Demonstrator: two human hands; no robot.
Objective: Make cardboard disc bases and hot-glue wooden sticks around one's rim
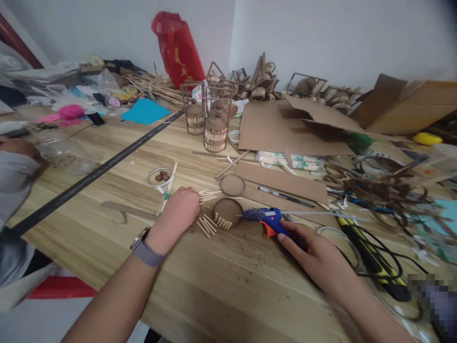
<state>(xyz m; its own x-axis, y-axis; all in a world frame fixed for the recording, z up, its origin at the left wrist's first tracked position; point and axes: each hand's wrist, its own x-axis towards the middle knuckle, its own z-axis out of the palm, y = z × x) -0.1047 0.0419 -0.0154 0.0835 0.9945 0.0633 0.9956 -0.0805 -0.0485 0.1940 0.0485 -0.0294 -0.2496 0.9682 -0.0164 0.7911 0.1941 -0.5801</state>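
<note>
My right hand (pixel 317 255) is wrapped round the handle of a blue glue gun (pixel 267 215) with an orange trigger. The gun's nozzle points left, at the rim of a round cardboard tray (pixel 227 209). Several short wooden sticks (pixel 223 222) stand along the tray's front edge. My left hand (pixel 180 207) is closed just left of the tray, its fingertips mostly hidden from me. Loose short sticks (pixel 206 226) lie beside it, and others (pixel 209 195) lie behind its fingers. A second round cardboard piece (pixel 232 185) rests behind the tray.
Two finished-looking stick baskets (pixel 216 133) with handles stand at the back. A tape roll (pixel 160 177) encircles brown beads. Cardboard sheets (pixel 278 128), a yellow-black cutter (pixel 374 259) and a cable lie right. At left is another person's arm (pixel 16 166) near a clear plastic container (pixel 66 155).
</note>
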